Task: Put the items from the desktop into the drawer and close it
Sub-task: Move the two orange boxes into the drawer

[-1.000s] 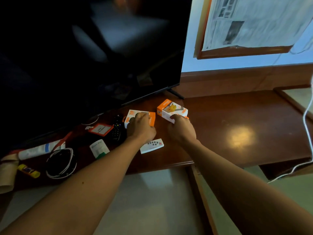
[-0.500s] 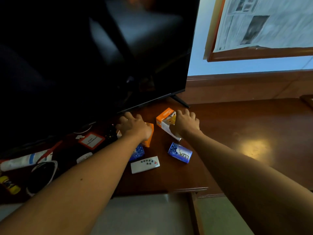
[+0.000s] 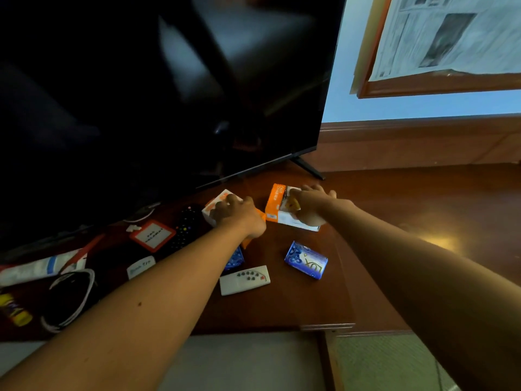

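Observation:
Two orange-and-white boxes sit on the dark wooden desktop [image 3: 380, 210] below the TV. My left hand [image 3: 239, 214] is closed over the left box [image 3: 218, 203]. My right hand [image 3: 310, 203] grips the right box [image 3: 277, 206], which is tilted up on its edge. Nearer me lie a blue soap packet [image 3: 306, 259], a second blue packet [image 3: 235, 258] partly under my left forearm, and a small white remote [image 3: 244, 279]. An open drawer [image 3: 239, 359] with a pale bottom shows below the desk's front edge.
A large black TV [image 3: 158, 88] fills the upper left, its foot [image 3: 308, 167] on the desk. At left lie a black remote [image 3: 184, 227], a red-framed tag [image 3: 152, 235], a white tube [image 3: 39, 268], a coiled cable [image 3: 67, 297], a white card [image 3: 141, 266] and a yellow stick [image 3: 14, 310].
Both hands have closed on the two orange boxes and tipped them up. The view has moved closer and lower, and the blue soap packets have come into sight.

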Tool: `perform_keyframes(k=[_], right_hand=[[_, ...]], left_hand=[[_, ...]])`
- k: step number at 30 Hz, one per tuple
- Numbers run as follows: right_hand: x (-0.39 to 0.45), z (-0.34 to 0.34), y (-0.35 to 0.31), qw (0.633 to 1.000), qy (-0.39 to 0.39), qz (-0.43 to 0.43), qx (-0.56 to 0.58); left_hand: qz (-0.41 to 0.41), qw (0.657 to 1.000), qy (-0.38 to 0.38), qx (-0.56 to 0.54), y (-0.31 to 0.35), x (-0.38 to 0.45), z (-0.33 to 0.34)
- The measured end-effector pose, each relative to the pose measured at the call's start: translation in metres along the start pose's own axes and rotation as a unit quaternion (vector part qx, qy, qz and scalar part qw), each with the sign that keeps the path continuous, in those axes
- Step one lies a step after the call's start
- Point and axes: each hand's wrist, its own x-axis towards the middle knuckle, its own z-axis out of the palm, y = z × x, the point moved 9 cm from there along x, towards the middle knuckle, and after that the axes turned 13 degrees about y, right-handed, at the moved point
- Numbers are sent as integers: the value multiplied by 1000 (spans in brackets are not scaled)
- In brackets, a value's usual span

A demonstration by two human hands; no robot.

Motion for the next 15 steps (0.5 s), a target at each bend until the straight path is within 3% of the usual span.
perform_keyframes(k=[4, 8, 10, 13, 15], right_hand=[[1, -2, -3, 998, -23, -51, -29], [2, -10, -5, 996, 9, -66, -51], [2, -21, -5, 997, 60, -22, -37], [2, -26, 9, 981, 142, 134, 4], [-2, -16, 10, 973, 120, 196, 20]], left_hand=[[63, 998, -4, -14, 10, -2, 1], [108, 993, -14, -47, 17, -2, 5], [101, 993, 10, -66, 15, 0, 3], [5, 991, 114, -70, -2, 5, -12], [-56, 990, 125, -45, -10, 7, -14]])
